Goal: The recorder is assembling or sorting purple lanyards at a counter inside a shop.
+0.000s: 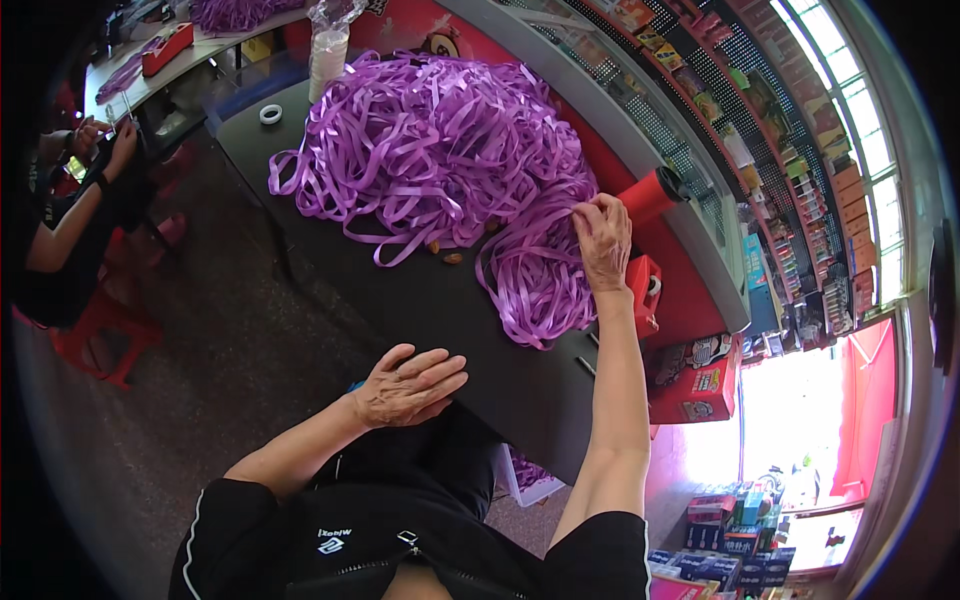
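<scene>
While purple ribbons [430, 140] are lying heaped on the tabletop [420, 310], upper middle of the head view, the right hand [604, 240] is curling narrowly at their right edge, its hold impossible to tell; the left hand [410, 388] is extending loosely, lower centre.

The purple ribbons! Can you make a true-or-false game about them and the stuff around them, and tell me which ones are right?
1. The right hand is closer to the purple ribbons than the left hand is. True.
2. The white tape roll lies to the right of the purple ribbons. False: it lies to their left.
3. The tabletop is bright yellow. False: the tabletop is dark.
4. A red stool stands on the picture's left side. True.
5. The left hand is clenched in a fist. False: its fingers are stretched out.
</scene>
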`<state>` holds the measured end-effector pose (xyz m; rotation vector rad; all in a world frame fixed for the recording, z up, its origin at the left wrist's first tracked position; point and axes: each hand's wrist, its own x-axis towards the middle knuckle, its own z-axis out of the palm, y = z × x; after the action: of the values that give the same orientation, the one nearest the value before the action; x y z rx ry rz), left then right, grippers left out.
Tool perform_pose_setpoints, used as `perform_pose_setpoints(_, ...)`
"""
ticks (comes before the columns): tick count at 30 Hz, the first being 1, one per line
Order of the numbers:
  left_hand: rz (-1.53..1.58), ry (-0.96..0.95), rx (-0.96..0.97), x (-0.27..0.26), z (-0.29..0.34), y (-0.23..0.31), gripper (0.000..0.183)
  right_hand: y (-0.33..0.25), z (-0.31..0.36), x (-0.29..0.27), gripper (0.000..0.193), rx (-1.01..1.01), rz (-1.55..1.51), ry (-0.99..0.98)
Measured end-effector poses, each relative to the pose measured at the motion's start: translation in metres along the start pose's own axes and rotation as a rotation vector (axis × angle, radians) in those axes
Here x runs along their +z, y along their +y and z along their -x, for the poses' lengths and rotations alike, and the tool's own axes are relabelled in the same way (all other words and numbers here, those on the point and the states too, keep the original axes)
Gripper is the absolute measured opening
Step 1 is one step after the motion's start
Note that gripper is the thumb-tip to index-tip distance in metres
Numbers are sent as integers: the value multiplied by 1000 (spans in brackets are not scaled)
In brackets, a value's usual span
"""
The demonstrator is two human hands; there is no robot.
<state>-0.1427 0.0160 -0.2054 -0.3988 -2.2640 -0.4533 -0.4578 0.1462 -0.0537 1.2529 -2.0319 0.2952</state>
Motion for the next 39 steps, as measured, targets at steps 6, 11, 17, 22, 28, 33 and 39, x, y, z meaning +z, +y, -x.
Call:
perform_pose_setpoints(6, 9, 10, -26, -1, -1, 4, 49, -38, -22, -57, 8, 265, -378, 172)
perform_pose_setpoints(11, 1, 10, -44, -5, -2, 5, 49, -69, -34, -134, 10, 391, -929, 335)
perform_pose_setpoints(17, 231, 39, -282, -38, -39, 28, 41, -33, -15, -155, 12, 571, -1010, -23)
perform_pose_setpoints(22, 339, 75, -288, -46, -82, 13, 37, -24, -1, -169, 13, 463, -1307, 240)
perform_pose_setpoints(28, 214, -40, 23, 3, -181, -21, 48, -32, -5, -190, 13, 393, -1422, 261)
perform_pose_setpoints(33, 166, -343, 110, 44, -208, -42, 62, -32, 6, -196, 14, 413, -1437, 290)
perform_pose_setpoints(39, 342, -420, 183, 62, -224, -59, 31, -11, 34, -192, 16, 475, -1431, 418)
